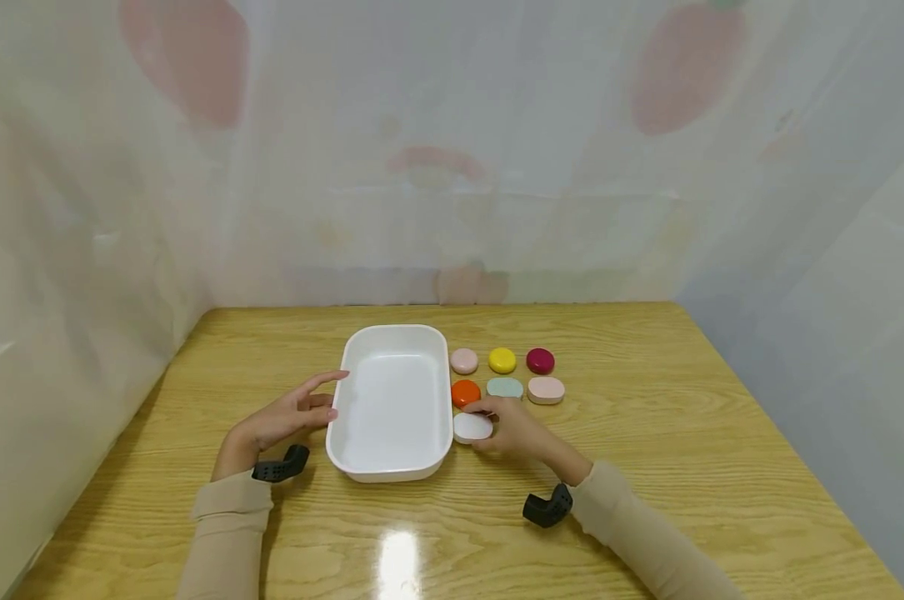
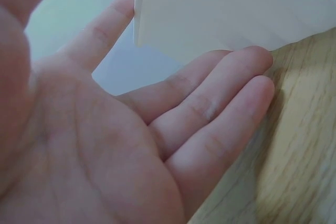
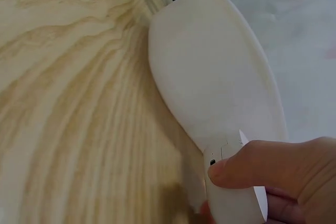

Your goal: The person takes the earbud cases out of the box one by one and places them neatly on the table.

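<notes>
Beside the right wall of a white rectangular tub (image 1: 395, 400), my right hand (image 1: 513, 429) grips a small white oval case (image 1: 472, 427). The right wrist view shows the thumb pressed on the near side of that white case (image 3: 233, 203), right at the tub's outer wall (image 3: 215, 66); the other fingers are mostly hidden behind it. My left hand (image 1: 290, 415) is at the tub's left side, index finger extended to the rim and thumb apart. In the left wrist view its fingers (image 2: 231, 93) lie loosely bent, tips against the tub's outside (image 2: 236, 9).
Right of the tub lie round pieces: pale pink (image 1: 464, 361), yellow (image 1: 501, 360), dark red (image 1: 540, 361) and orange (image 1: 466, 393). Two ovals, mint (image 1: 505, 388) and pink (image 1: 546, 390), lie beside them. A patterned curtain (image 1: 452, 208) hangs behind the wooden table (image 1: 646, 400).
</notes>
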Available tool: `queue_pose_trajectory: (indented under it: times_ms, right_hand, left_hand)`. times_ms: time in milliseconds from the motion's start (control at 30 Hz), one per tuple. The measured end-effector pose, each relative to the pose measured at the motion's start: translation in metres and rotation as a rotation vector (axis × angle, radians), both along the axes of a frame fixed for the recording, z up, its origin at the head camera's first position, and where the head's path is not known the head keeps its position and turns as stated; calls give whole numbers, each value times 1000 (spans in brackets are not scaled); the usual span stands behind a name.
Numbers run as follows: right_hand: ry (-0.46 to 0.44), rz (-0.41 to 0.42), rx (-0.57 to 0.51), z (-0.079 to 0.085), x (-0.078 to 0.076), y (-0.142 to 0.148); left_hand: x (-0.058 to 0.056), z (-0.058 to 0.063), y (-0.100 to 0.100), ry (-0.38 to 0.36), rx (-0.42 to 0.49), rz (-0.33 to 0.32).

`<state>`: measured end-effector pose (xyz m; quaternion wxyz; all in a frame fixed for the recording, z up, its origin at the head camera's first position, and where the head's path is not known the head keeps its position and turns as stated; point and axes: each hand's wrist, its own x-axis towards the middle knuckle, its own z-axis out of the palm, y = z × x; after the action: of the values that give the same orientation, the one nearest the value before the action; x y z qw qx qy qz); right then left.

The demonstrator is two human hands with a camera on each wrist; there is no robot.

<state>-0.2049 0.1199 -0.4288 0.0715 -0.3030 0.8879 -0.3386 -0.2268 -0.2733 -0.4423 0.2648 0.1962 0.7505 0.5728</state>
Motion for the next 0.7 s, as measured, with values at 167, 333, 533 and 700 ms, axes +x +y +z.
queue_pose_trajectory:
  times_ms: [167,333,533,700]
  right_hand:
    - [-1,30,-15,-7,2,0]
    - [11,45,-15,-10,4,-1]
    - [20,64,-17,-13,5,-2]
    - [-17,42,-22,-12,8,2]
  left_hand:
    - [1,1,1,-7,-6,11]
    - [1,2,1,-4,-21,22]
    - [1,2,0,-2,-20,18]
    - [2,0,1,25,-30,16]
